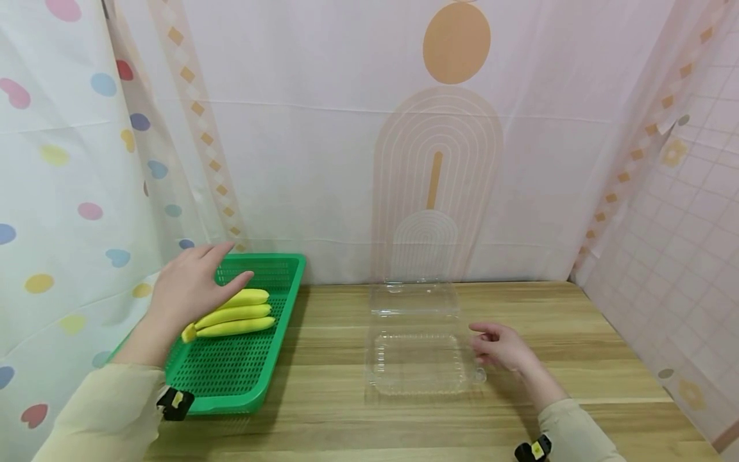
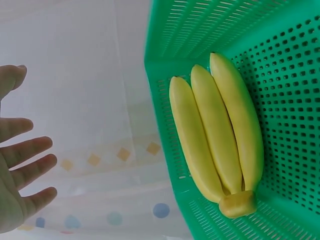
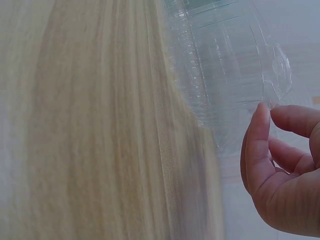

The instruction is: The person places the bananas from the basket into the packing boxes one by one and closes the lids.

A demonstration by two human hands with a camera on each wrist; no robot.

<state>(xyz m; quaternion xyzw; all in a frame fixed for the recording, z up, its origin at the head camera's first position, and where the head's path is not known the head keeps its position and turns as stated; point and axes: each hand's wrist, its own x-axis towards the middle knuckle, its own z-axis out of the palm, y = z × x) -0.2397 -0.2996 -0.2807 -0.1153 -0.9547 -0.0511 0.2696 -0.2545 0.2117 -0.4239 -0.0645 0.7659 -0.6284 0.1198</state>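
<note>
A pale printed curtain (image 1: pixel 300 160) hangs behind the work area, with arches, an orange disc and bands of diamonds on it. Before it stretches a wood-grain table (image 1: pixel 323 423). On the person's left sits a green perforated basket (image 1: pixel 297 282), its long side running away from the person. Well to the basket's right, a clear plastic container (image 1: pixel 418 366) stands on the table, its base toward the person and its hinged lid (image 1: pixel 412 298) folded back toward the curtain.

Cream sleeves (image 1: pixel 104 398) cover both forearms. Inside the basket, toward its far end, lies a bunch of three yellow bananas (image 1: pixel 237 312), joined at the stem, which points left, with the tips to the right. The left hand (image 1: pixel 193 285) is held above the bunch, fingers spread and thumb well apart, touching nothing. The right hand (image 1: pixel 502 346) is at the container's right edge, fingers bent, thumb and forefinger tips near each other; the clear plastic makes it hard to tell whether they pinch it. Each wrist bears a small black device (image 1: pixel 175 403).
</note>
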